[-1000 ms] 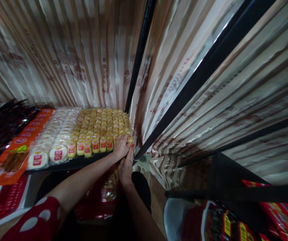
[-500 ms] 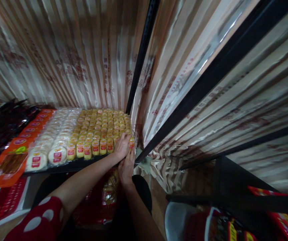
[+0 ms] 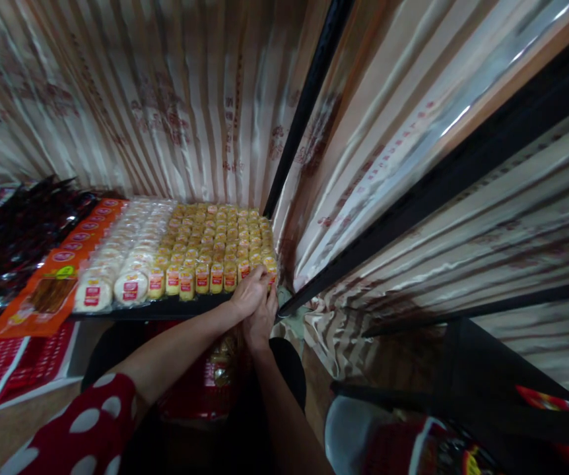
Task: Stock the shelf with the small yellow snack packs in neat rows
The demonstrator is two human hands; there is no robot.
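Rows of small yellow packets with red labels (image 3: 215, 241) fill the right end of a dark shelf (image 3: 166, 309). My left hand (image 3: 247, 295) rests curled over the front right corner of these rows, its fingers closed on a front packet. My right hand (image 3: 263, 318) is pressed against the left hand from below at the shelf's front edge, fingers together; what they hold is hidden. Round white packets with red labels (image 3: 116, 277) lie to the left of the yellow ones.
Orange flat packs (image 3: 51, 290) and dark glossy bags (image 3: 12, 244) lie further left on the shelf. A black upright post (image 3: 304, 112) stands at the shelf's back right corner. Striped shiny curtain (image 3: 166, 99) hangs behind. A red basket (image 3: 200, 389) sits below, more red packets (image 3: 433, 448) at lower right.
The view has shifted, so the shelf sits further right and lower. Both hands stay at the front right corner; the right hand has closed in under the left.
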